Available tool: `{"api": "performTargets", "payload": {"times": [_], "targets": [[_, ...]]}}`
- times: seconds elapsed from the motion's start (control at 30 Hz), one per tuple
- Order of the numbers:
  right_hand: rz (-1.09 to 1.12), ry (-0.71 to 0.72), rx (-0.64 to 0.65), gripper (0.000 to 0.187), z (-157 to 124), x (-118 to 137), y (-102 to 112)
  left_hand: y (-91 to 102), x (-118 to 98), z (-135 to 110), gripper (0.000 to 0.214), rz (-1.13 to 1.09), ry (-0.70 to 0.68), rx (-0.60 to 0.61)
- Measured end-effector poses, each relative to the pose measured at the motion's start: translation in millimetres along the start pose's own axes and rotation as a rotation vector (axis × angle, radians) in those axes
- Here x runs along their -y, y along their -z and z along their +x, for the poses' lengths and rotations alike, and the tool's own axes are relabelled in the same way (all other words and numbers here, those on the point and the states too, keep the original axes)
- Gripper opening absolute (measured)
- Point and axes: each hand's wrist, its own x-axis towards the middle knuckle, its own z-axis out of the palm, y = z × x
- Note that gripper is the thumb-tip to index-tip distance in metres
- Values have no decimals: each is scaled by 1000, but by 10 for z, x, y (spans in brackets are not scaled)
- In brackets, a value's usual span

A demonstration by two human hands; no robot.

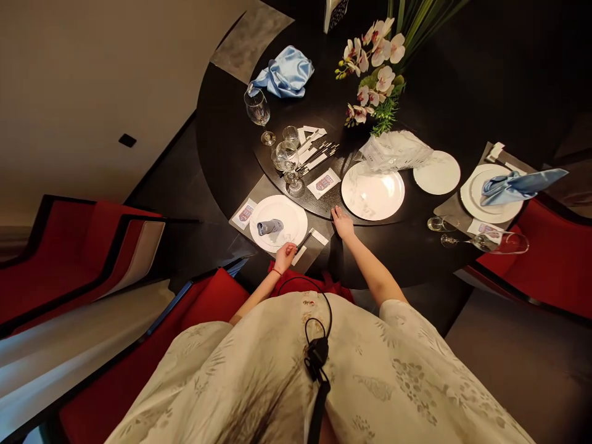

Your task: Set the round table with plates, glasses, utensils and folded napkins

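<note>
My left hand (285,256) is closed at the near edge of a place setting, its fingertips on the end of dark chopsticks (306,238). Beside them, a white plate (291,217) carries a rolled grey-blue napkin (270,227). A white chopstick rest or sleeve (319,237) lies on the grey placemat (259,192). My right hand (343,223) rests on the rim of the dark turntable (330,208), fingers stretched out. Just beyond it are a printed card (324,183) and a large white plate (372,200).
On the turntable stand wine glasses (285,155), several chopsticks (319,157), a plastic bag (395,150) and orchids (382,49). A blue cloth (289,71) and a glass (257,108) sit at left. Another setting with a folded napkin (513,187) is at right. Red chairs (208,302) surround the table.
</note>
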Motion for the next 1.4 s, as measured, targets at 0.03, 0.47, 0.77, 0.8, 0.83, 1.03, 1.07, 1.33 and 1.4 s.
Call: {"api": "performTargets", "payload": {"times": [0.03, 0.47, 0.77, 0.8, 0.83, 1.03, 1.07, 1.33, 1.4], "targets": [[-13, 9, 5, 54, -23, -42, 18, -90, -37, 23, 16, -3, -16, 24], [-156, -59, 78, 55, -460, -795, 413, -808, -287, 244, 10, -4, -48, 131], [-154, -291, -23, 64, -655, -1281, 670, -1161, -326, 286, 10, 24, -55, 207], [-150, -322, -33, 64, -657, -1336, 689, -1184, -337, 286, 10, 26, -58, 217], [-143, -352, -45, 64, -655, -1393, 704, -1201, -348, 284, 10, 27, -62, 228], [-93, -465, -146, 61, -628, -1732, 757, -1175, -367, 220, 13, 41, -73, 269], [-88, -475, -161, 62, -634, -1776, 760, -1156, -358, 195, 14, 47, -73, 272], [-84, -494, -181, 64, -782, -1824, 685, -971, -217, -127, 16, 74, -70, 246], [-89, -474, -175, 66, -813, -1789, 668, -919, -175, -231, 15, 61, -68, 192]]}}
